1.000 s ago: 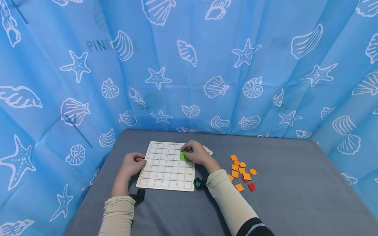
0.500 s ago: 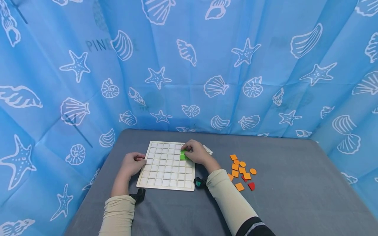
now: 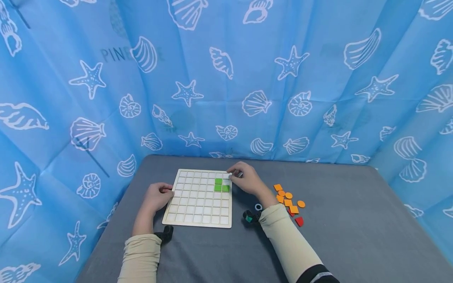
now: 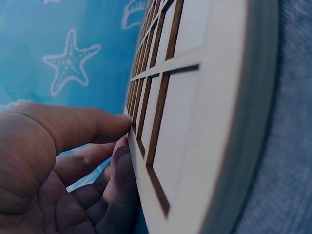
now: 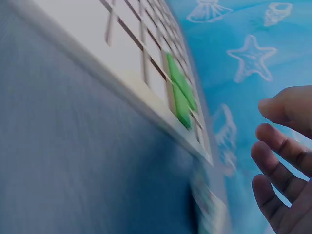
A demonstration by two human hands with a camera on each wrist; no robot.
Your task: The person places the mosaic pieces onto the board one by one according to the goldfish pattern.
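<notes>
Our right hand [image 3: 247, 180] has moved away from the green tiles [image 3: 218, 188], and its fingers are released, slightly curved and parted. These three flat squares form an L in cells of the pale wooden board [image 3: 196, 199], toward its far right corner. Our left hand [image 3: 158, 196] pinches the board's left edge, over grey woven cloth [image 3: 336, 243].

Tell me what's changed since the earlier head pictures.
The right hand has come off the green tiles and moved right, to the far right corner of the board; three tiles now show fully. The left hand stays at the board's left edge.
</notes>
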